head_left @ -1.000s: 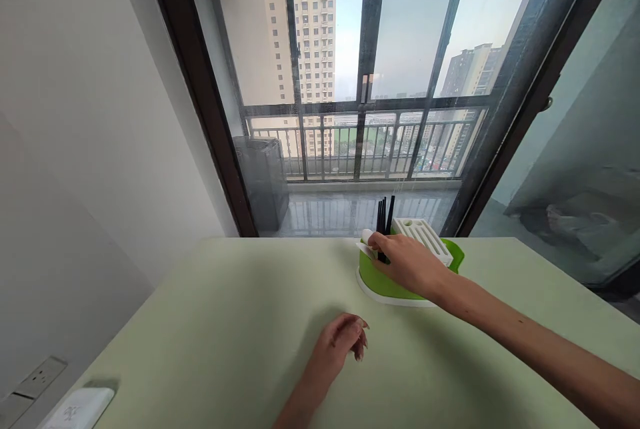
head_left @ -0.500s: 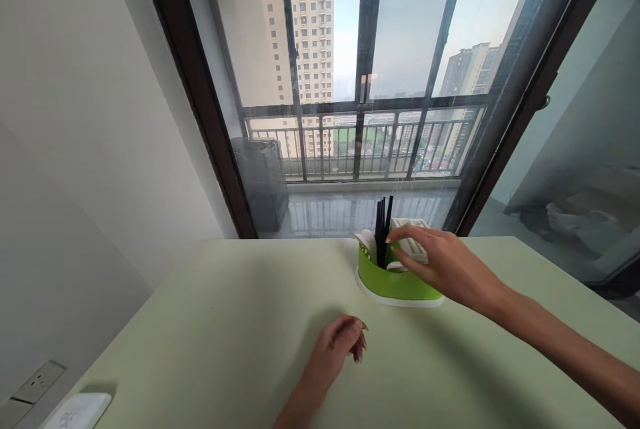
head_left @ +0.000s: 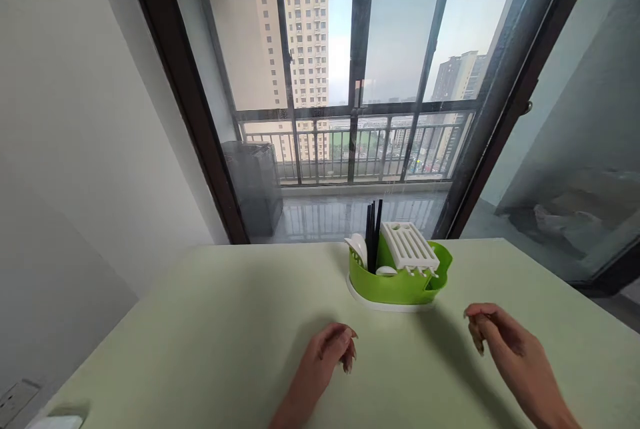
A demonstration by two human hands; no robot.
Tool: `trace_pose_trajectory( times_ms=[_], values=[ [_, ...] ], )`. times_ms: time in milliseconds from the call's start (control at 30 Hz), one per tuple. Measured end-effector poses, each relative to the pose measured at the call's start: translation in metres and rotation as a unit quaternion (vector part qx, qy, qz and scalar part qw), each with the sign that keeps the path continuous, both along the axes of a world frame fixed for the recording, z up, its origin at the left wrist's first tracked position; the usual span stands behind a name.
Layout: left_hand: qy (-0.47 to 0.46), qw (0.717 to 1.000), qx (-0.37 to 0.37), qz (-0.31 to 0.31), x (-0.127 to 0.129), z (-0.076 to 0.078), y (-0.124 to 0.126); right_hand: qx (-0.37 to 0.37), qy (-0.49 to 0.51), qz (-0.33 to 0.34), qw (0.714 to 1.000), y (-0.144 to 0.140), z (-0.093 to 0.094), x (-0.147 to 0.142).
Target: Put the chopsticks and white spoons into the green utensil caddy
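Observation:
My left hand (head_left: 321, 362) hovers over the near middle of the pale green table (head_left: 225, 335). Its fingers are loosely curled in with the thumb against them, and I see nothing in them. To the right, my right hand (head_left: 515, 355) is likewise curled and holds nothing visible. It is apart from a bright green utensil caddy (head_left: 395, 289) on a white base near the far edge. Several black chopsticks (head_left: 373, 239) stand upright in the caddy, beside white spoons (head_left: 359, 245). A white slotted rack (head_left: 409, 245) sits on its right part.
A white object (head_left: 57, 422) is cut off at the lower left, near a wall socket (head_left: 17, 401). Left of the table rises a white wall (head_left: 100, 169). Beyond the far edge is a glass door with a dark frame (head_left: 200, 129) and a balcony.
My right hand has drawn back from above the caddy, towards me and to the right, and its fingers have curled in. The left hand has barely moved. The view has shifted slightly.

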State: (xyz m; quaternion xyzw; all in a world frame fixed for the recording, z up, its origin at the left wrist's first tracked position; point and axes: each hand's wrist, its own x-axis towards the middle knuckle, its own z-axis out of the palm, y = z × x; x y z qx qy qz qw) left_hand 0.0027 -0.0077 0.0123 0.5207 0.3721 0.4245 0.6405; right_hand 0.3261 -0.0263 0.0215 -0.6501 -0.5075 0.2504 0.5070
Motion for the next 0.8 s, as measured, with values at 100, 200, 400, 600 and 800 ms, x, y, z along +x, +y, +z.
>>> trace_pose_trajectory(
  times_ms=[100,200,400,600,800],
  values=[
    [0.006,1.000,0.002,0.004,0.000,-0.004,0.002,-0.039,0.028,0.009,0.999,0.006,-0.031,0.004],
    [0.018,1.000,0.004,0.009,-0.001,-0.003,0.002,-0.053,0.032,0.014,0.998,0.020,-0.044,0.003],
    [0.029,0.999,0.016,0.008,-0.001,-0.006,0.005,-0.046,0.023,0.021,0.998,0.037,-0.051,-0.001],
    [0.041,0.999,0.010,0.003,-0.003,-0.015,0.009,-0.038,-0.020,0.013,0.999,0.036,-0.058,0.001],
    [0.049,0.999,0.005,-0.003,-0.004,-0.009,0.008,-0.039,-0.053,0.015,0.998,0.040,-0.068,0.002]
  ],
)
